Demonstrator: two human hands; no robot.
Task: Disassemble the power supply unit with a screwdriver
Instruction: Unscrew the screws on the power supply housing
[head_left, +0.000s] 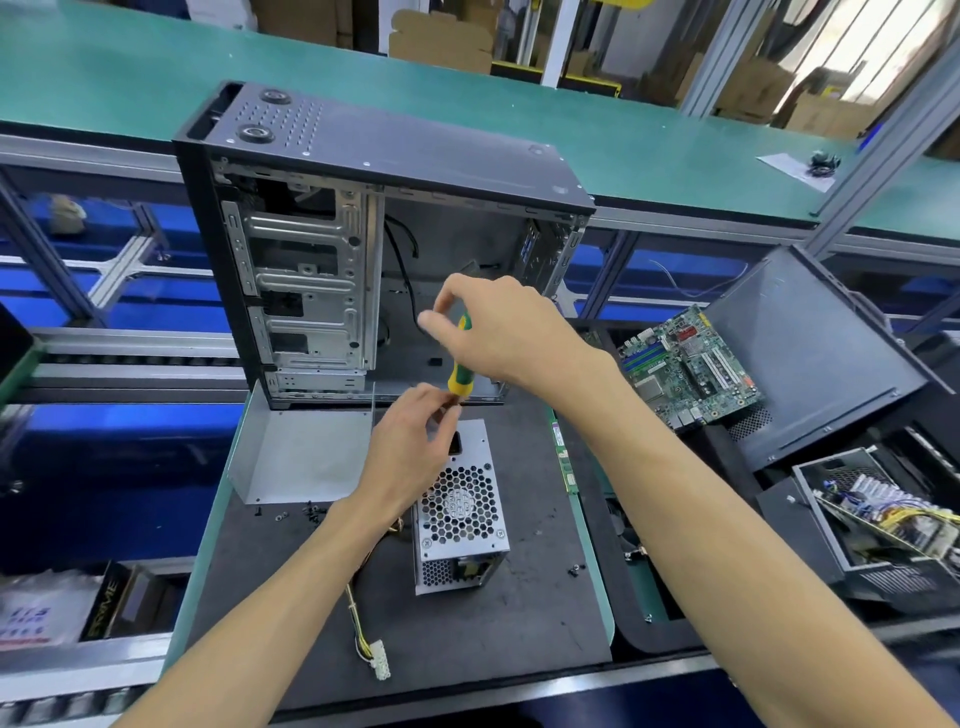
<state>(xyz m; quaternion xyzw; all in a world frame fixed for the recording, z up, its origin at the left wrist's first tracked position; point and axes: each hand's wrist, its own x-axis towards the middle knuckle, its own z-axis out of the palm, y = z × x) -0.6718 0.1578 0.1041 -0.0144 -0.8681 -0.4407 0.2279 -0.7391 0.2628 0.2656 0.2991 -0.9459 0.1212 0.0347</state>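
Gripping a screwdriver (460, 366) upright over the PSU (460, 506) on the counter (524, 613), the right hand (498, 332) curls round its handle while the left hand (410, 447) pinches near the shaft. A far-end screw seems in hand; seating the tip squarely comes next.
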